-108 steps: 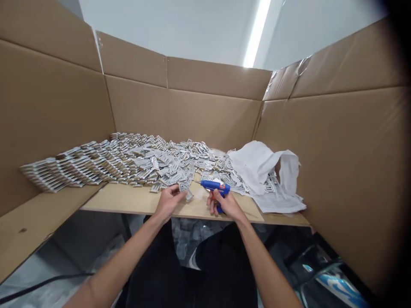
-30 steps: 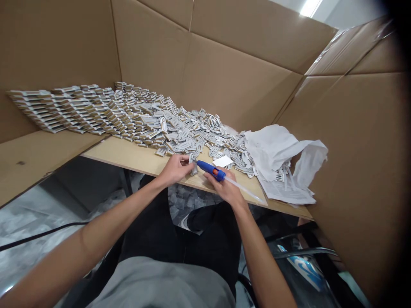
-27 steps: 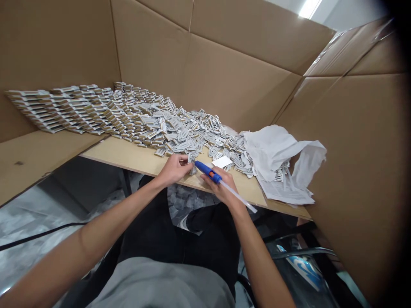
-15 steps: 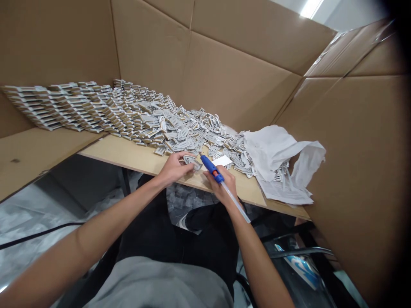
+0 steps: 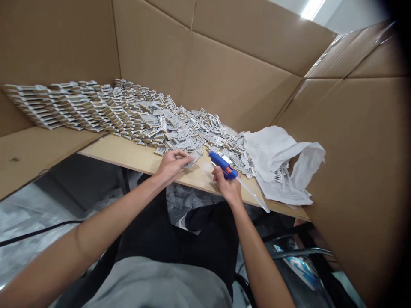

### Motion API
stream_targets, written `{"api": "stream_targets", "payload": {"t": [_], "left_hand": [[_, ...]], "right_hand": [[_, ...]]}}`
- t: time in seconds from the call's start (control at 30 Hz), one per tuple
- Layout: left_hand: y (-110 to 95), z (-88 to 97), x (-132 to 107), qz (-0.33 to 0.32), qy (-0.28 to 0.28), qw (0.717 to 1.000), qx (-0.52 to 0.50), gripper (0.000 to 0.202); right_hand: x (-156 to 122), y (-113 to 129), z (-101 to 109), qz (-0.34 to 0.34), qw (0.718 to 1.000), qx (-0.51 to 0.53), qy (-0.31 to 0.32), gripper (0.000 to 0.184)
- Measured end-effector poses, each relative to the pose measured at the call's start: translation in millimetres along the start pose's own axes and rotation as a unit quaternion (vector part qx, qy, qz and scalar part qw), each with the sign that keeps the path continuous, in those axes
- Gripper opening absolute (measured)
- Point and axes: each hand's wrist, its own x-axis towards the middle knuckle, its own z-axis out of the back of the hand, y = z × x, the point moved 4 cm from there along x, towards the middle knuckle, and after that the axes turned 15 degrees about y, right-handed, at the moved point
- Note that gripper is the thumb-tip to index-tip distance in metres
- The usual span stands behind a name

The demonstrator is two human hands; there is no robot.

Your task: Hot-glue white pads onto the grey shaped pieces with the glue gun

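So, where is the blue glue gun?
The blue glue gun is in the right hand, right of centre in the head view, beside the white paper.

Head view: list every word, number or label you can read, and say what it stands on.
None can be read.
White label on the glue gun: too blurred.
Lines on the printed sheet under the crumpled paper: too small.
On the grey pieces: no legible marks.

blue glue gun (image 5: 222,164) with orange trigger, grey-white pieces (image 5: 180,137), brown cardboard walls (image 5: 224,81).
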Motion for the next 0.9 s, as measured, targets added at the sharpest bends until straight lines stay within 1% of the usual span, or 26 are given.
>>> {"api": "stream_targets", "payload": {"t": [0.2,0.43,0.6,0.77,0.9], "left_hand": [[-3,-2.6,-1,-0.009,0.023,0.999,-0.026,0.038],[-5,-4.3,-3,-0.007,0.031,0.999,-0.009,0.034],[-6,-4.7,-3,-0.02,0.037,0.999,-0.01,0.033],[-6,-5.3,-3,-0.02,0.04,0.999,-0.014,0.035],[-5,-4.8,-3,-0.021,0.04,0.999,-0.008,0.037]], "right_hand": [[-1,6,0,0.021,0.999,-0.048,0.011,0.053],[1,0,-5,0.037,0.998,-0.049,0.033,0.048],[2,5,-6,0.052,0.996,-0.073,0.029,0.047],[3,13,-7,0.103,0.988,-0.118,0.008,0.046],[4,13,-10,0.141,0.98,-0.139,0.001,0.044]]}}
